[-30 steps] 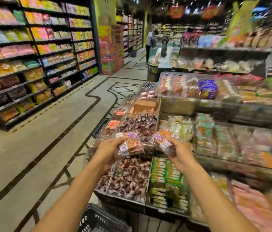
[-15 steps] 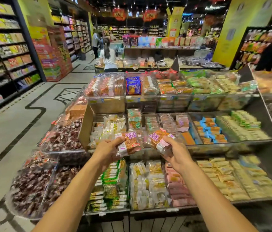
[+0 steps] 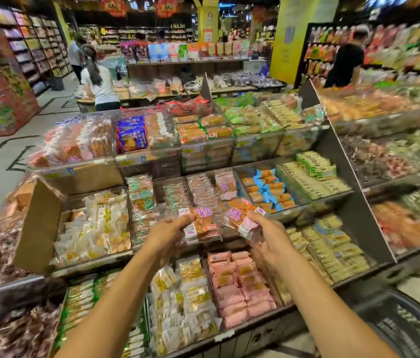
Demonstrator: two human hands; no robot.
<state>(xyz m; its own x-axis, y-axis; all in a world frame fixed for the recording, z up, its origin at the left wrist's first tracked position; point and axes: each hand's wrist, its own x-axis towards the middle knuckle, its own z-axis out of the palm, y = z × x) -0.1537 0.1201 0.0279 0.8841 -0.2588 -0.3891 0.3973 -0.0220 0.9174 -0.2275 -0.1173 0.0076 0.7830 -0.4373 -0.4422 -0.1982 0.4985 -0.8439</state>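
Holding one clear-wrapped snack packet each, both hands hover above the middle tier of the tiered display stand [image 3: 343, 177]. Left hand [image 3: 170, 232]: thumb on top, fingers curled beneath, gripping the left packet [image 3: 202, 223] at its near edge. Right hand [image 3: 268, 239]: thumb and curled fingers pinching the right packet [image 3: 239, 218] at its lower corner. Both packets carry purple labels and sit side by side, just apart, in front of the bin of matching packets [image 3: 201, 189]. A black basket [image 3: 407, 324] stands at lower right.
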